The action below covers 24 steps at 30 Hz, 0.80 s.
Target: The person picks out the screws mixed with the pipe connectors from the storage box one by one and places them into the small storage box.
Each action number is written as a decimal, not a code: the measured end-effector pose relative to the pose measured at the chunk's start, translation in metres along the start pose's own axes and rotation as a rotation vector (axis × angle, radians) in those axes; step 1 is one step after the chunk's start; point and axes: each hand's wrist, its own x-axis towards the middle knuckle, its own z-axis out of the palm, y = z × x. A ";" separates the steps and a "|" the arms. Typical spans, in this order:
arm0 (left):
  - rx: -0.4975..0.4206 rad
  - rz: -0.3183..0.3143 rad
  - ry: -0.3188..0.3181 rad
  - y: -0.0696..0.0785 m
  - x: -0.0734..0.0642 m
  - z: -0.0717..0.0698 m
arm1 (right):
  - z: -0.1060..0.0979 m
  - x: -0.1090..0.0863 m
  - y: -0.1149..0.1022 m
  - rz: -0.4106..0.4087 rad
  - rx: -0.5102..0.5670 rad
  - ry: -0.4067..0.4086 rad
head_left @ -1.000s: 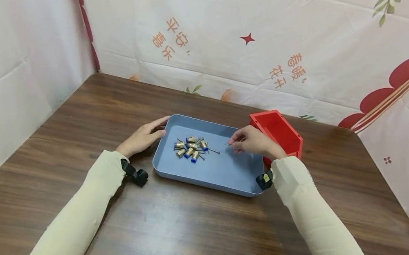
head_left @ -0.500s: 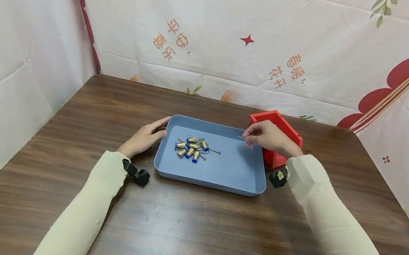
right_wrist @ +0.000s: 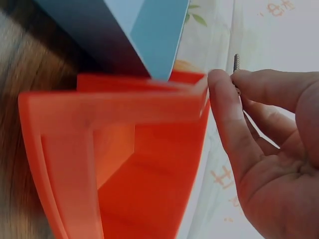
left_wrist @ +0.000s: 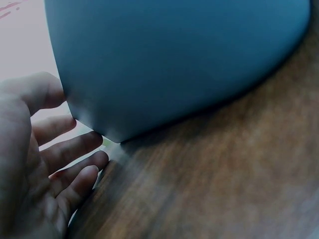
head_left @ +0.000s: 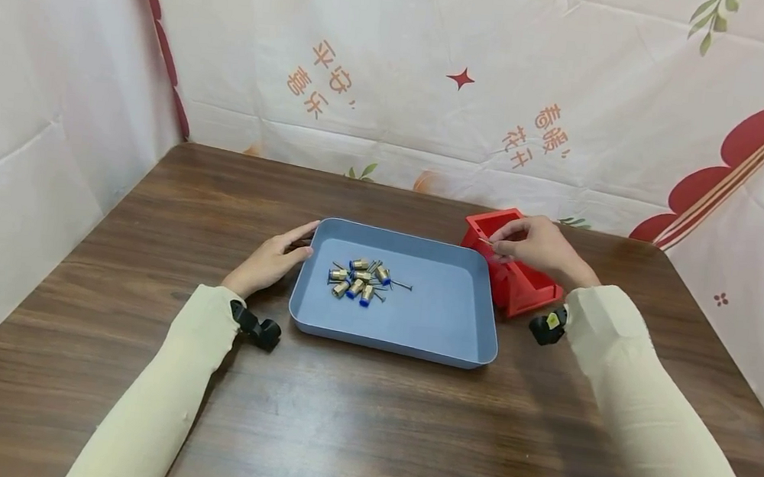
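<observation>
My right hand (head_left: pixel 536 246) is over the red bin (head_left: pixel 522 287), pinching a small screw (right_wrist: pixel 237 63) between thumb and forefinger; its threaded shank sticks out past the fingertips in the right wrist view. At the left end of the blue-grey tray (head_left: pixel 430 312), my left hand (head_left: pixel 271 262) touches the outer wall with fingers extended. The left wrist view shows those fingertips against the tray wall (left_wrist: pixel 169 64). In the tray's left half lies a pile of brass fittings (head_left: pixel 359 275) with blue collars, mixed with several loose screws (head_left: pixel 401 285).
The red bin stands right beside the tray's right end on the brown wooden table (head_left: pixel 335 434). A printed white cloth (head_left: pixel 397 79) hangs behind the table and along both sides. Black cameras are strapped at both wrists.
My right hand has carried the screw rightward from above the tray to over the red bin. My left hand stays at the tray's left end.
</observation>
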 end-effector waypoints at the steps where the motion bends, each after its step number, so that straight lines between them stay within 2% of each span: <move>1: 0.000 -0.001 0.000 0.000 0.000 0.000 | -0.002 0.000 0.002 0.006 -0.003 0.003; 6: 0.003 -0.005 -0.001 0.002 0.000 0.001 | -0.009 -0.001 0.012 0.027 -0.028 0.025; 11: -0.007 -0.007 -0.005 0.002 0.000 0.001 | -0.013 -0.001 0.022 0.003 -0.038 0.053; 24: -0.009 -0.003 -0.005 0.001 0.000 0.002 | -0.015 -0.001 0.038 0.054 0.071 0.051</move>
